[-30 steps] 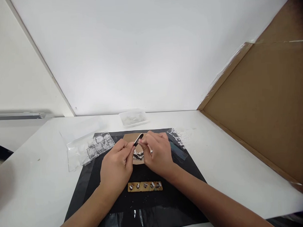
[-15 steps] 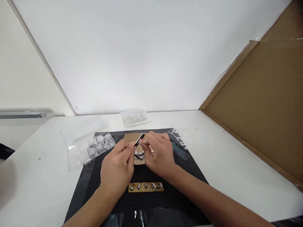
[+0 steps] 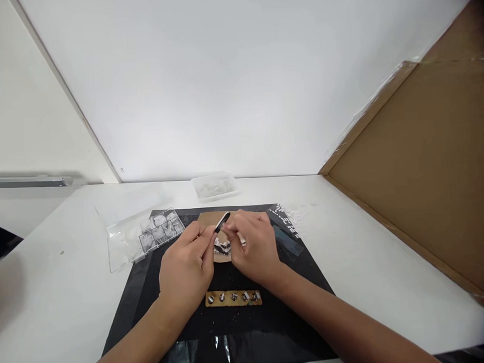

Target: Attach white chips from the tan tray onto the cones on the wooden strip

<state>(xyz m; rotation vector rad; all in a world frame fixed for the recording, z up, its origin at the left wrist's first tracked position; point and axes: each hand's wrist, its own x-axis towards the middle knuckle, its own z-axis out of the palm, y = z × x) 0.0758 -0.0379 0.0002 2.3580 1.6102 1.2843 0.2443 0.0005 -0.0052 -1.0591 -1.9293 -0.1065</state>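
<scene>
A small black strip with a pale edge (image 3: 223,221) is pinched in the fingertips of my left hand (image 3: 187,260). My right hand (image 3: 255,247) is closed beside it, its thumb and finger at the strip's lower right side; whether they hold anything is too small to tell. Below the fingertips, black and white pieces (image 3: 222,248) lie on a brown sheet (image 3: 208,218), partly hidden by both hands. Nearer to me is a narrow yellowish board (image 3: 234,299) bearing several small metal parts.
The black mat (image 3: 239,327) lies on a white table (image 3: 364,262). A clear compartment box (image 3: 160,232) with white packets is at left, a translucent tray (image 3: 214,186) behind. White pieces (image 3: 293,219) and a cardboard panel (image 3: 416,159) are at right.
The black strip has turned slightly, showing less of its pale face. Both hands have otherwise hardly moved.
</scene>
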